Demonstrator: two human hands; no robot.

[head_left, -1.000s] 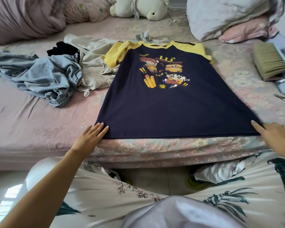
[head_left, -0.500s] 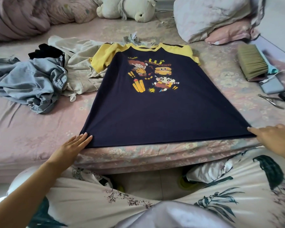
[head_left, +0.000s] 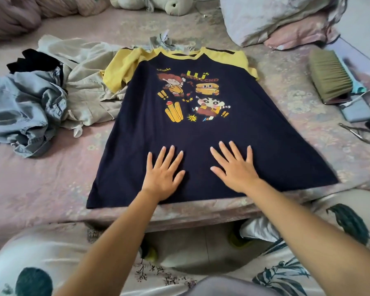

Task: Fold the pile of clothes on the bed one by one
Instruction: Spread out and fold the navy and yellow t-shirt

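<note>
Both hands, left hand point(head_left: 161, 175) and right hand point(head_left: 235, 167), lie flat (fingers spread wide, holding nothing) on the navy T-shirt point(head_left: 201, 129), probably smoothing it for folding.

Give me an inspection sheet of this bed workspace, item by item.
Surface: bed with pink floral sheet.
Job's things: navy T-shirt spread flat, print up; denim garment, beige garment and black garment heaped unfolded beside it.
Clutter: brush, small metal tool.
Hands: left hand and right hand flat on the shirt, fingers spread.
Cables: white cable by the brush.
Surroundings: plush toy, pillows.
</note>
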